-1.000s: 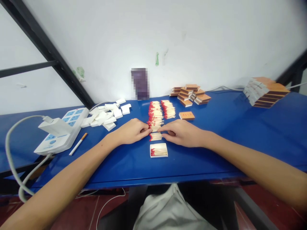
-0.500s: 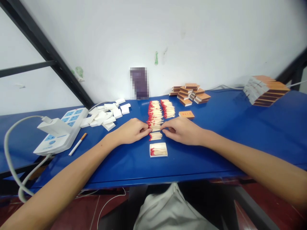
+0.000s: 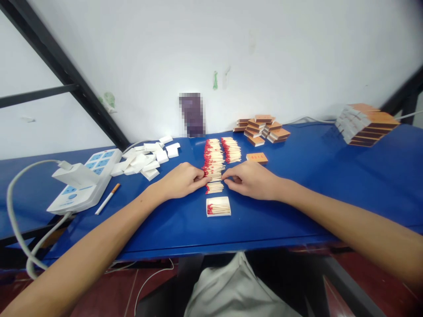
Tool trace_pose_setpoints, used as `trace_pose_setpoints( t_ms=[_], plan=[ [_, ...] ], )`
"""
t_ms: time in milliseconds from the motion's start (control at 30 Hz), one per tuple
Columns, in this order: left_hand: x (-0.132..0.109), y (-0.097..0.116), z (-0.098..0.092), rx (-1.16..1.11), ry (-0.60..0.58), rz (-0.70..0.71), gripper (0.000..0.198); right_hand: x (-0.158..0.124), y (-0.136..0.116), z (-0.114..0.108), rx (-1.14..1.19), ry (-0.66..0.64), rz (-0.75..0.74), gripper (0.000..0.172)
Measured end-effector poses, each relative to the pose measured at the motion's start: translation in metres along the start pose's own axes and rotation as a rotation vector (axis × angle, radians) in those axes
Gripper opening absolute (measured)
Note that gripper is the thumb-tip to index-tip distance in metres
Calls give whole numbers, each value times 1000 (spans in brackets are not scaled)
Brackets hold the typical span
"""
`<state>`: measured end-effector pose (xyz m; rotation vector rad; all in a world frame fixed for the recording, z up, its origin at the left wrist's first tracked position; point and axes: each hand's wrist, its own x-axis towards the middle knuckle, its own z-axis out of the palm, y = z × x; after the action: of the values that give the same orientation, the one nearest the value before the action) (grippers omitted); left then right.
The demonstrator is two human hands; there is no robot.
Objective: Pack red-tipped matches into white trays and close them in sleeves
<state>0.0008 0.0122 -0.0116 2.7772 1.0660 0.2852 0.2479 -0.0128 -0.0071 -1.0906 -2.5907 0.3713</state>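
Observation:
A long pile of red-headed matches (image 3: 214, 154) lies on the blue table, with a shorter pile of matches (image 3: 232, 150) beside it at the back right. My left hand (image 3: 185, 180) is closed at the red-head side of the long pile's near end, its thumb reaching over the matches. Across from it, my right hand (image 3: 250, 179) pinches at the bare stick ends. A small separate row of matches (image 3: 215, 188) lies just below my fingertips. Nearer me sits an open white matchbox tray (image 3: 218, 200), partly filled with matches.
White matchbox trays (image 3: 140, 159) are heaped at left, near a power strip (image 3: 99, 176) and a cigarette (image 3: 107, 199). Orange matchbox sleeves (image 3: 263, 127) are stacked at the back, one orange matchbox (image 3: 257, 158) lying closer. A block of matchboxes (image 3: 366, 124) stands far right.
My left thumb has slid slightly to the right over the matches. My right fingertips have shifted barely to the right. All else is the same.

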Motion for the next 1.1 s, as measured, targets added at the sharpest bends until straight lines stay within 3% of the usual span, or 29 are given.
trace_pose_setpoints(
  t_ms=[1100],
  plan=[
    [2,2,1,23,16,-11,51,-1,0,0,4,5,-75,20]
  ],
)
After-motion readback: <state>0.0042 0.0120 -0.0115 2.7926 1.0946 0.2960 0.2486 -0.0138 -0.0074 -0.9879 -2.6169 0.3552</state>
